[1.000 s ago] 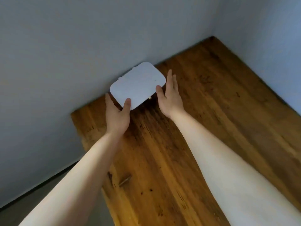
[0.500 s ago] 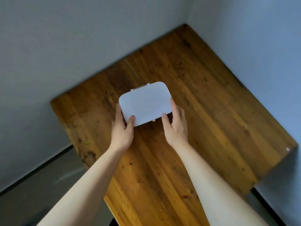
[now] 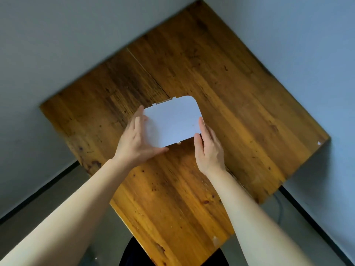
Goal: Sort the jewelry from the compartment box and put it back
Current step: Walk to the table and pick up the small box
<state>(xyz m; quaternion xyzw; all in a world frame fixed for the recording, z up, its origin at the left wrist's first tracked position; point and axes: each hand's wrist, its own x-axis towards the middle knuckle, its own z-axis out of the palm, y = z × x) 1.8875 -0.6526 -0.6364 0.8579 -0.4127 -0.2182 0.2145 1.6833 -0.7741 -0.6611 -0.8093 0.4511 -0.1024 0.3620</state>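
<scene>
A white compartment box (image 3: 173,120) with rounded corners lies closed on the wooden table (image 3: 240,96), a small gold clasp at its near edge. My left hand (image 3: 137,140) grips its left side, fingers spread along the edge and thumb at the near corner. On the box's right side sits my right hand (image 3: 209,146), thumb on the near edge and fingers along the side. No jewelry is visible; the lid hides the inside.
The table stands in a corner between two pale walls (image 3: 57,45). Grey floor (image 3: 48,192) shows at the left and right of the table, with a dark baseboard line. A cable (image 3: 279,208) lies on the floor at the right.
Both hands have drawn the box from the back wall toward the table's middle. My left hand has shifted further along the box's left side. The view has tilted down.
</scene>
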